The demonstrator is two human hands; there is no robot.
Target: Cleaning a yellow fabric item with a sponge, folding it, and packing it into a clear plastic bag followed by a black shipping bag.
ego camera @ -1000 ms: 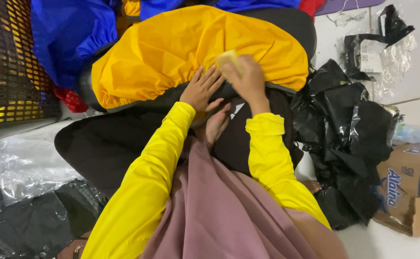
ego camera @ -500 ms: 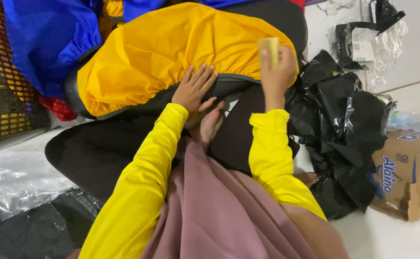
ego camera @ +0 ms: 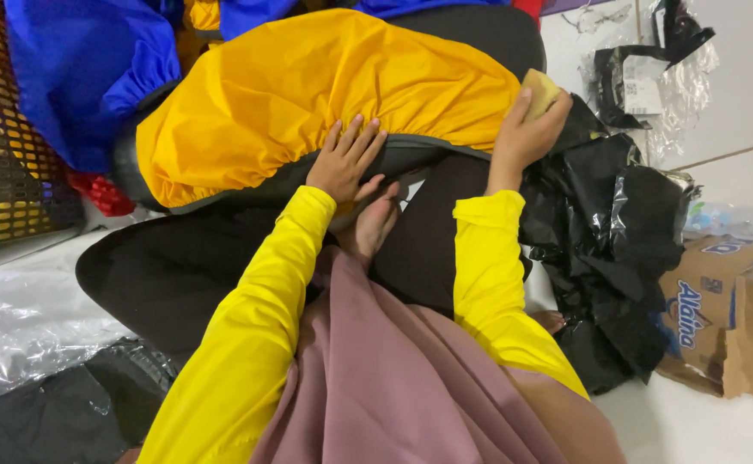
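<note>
A large rounded object in a yellow elasticated cover (ego camera: 333, 94) lies across my lap, its dark rim showing below the gathered edge. My left hand (ego camera: 346, 159) rests flat on that gathered edge, fingers spread. My right hand (ego camera: 527, 129) grips a small tan block (ego camera: 541, 89) and presses it against the right end of the yellow cover. Both my sleeves are bright yellow. A bare foot shows just below my left hand, over black fabric.
A blue cover (ego camera: 93, 77) lies at the top left beside a dark slatted crate (ego camera: 3, 172). Crumpled black plastic bags (ego camera: 617, 249) pile at the right. A cardboard box (ego camera: 728, 318) stands at the far right, and clear plastic wrap (ego camera: 24, 309) lies at the left.
My right hand has swung with the tan block from the middle of the yellow cover out to its right end. My left hand has stayed on the gathered edge.
</note>
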